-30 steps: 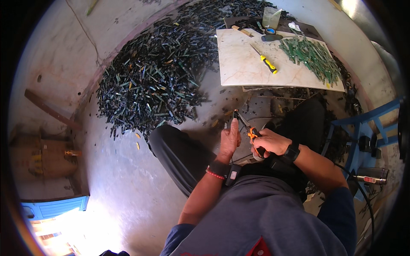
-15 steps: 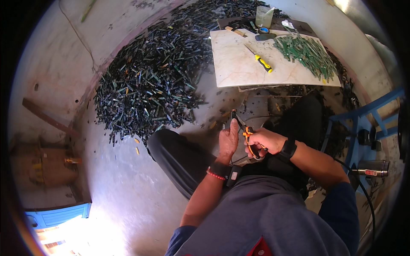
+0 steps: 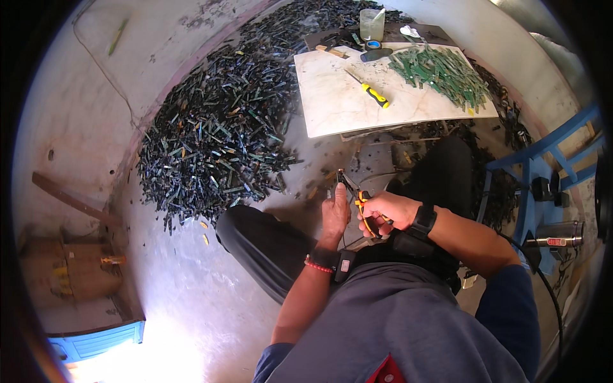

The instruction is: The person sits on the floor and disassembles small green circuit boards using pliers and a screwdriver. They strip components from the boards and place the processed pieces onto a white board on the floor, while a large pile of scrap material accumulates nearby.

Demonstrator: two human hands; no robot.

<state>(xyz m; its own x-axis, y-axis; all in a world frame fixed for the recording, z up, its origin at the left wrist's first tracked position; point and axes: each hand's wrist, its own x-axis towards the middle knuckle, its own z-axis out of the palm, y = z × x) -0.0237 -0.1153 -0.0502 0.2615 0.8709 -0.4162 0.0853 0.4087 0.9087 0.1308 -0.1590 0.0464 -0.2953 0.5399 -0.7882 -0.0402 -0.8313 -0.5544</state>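
Observation:
My right hand (image 3: pixel 393 209) is closed around the handles of orange-and-black pliers (image 3: pixel 366 205). Their dark jaws reach up and left to a small dark strip (image 3: pixel 340 172), whose tip has a reddish-brown spot. My left hand (image 3: pixel 333 220) is closed, thumb pointing up, and pinches that strip just below the jaws. Whether the jaws bite into it is too small to tell. Both hands are in front of my lap, between my bent knees. Beyond them, a pale board (image 3: pixel 332 105) carries a heap of thin green strips (image 3: pixel 440 73) and a yellow-and-black screwdriver (image 3: pixel 375 96).
A large pile of dark strips (image 3: pixel 217 140) covers the floor at the left. On the board's far side are a translucent cup (image 3: pixel 371 27) and a roll of blue tape (image 3: pixel 373 45). A blue chair (image 3: pixel 530 185) and a steel flask (image 3: pixel 559 234) stand at the right.
The view has shifted slightly, so the board and hands appear a little further left. Both hands keep their holds on the strip and the pliers.

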